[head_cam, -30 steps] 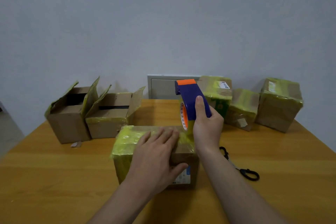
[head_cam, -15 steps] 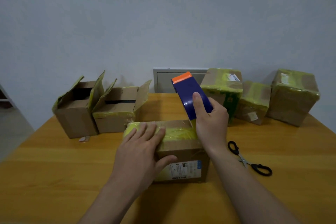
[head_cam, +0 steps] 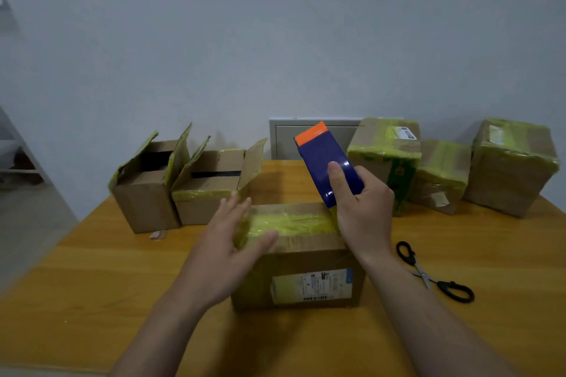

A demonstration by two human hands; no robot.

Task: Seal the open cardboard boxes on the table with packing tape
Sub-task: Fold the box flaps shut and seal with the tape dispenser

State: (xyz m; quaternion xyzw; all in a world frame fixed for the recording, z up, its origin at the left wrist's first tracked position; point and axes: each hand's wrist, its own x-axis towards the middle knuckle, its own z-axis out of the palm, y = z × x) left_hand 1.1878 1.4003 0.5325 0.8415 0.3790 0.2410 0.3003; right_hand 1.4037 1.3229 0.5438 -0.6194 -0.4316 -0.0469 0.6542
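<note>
Our right hand [head_cam: 364,211] grips the tape dispenser [head_cam: 324,159] at the right end of the box [head_cam: 306,257] on the counter [head_cam: 92,285]. The tape [head_cam: 294,223] runs left to our left hand [head_cam: 226,242], fingers [head_cam: 245,208] straight, so it's probably that one smoothing.

Wooden table [head_cam: 92,285]: front box [head_cam: 306,254] centre; open boxes [head_cam: 147,202] left; sealed boxes [head_cam: 508,174] right; scissors [head_cam: 424,275].

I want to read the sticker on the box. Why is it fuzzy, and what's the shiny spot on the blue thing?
Head view: the label is too soft to read, the left hand is motion-blurred, and the blue tape dispenser shows white glare spots.
</note>
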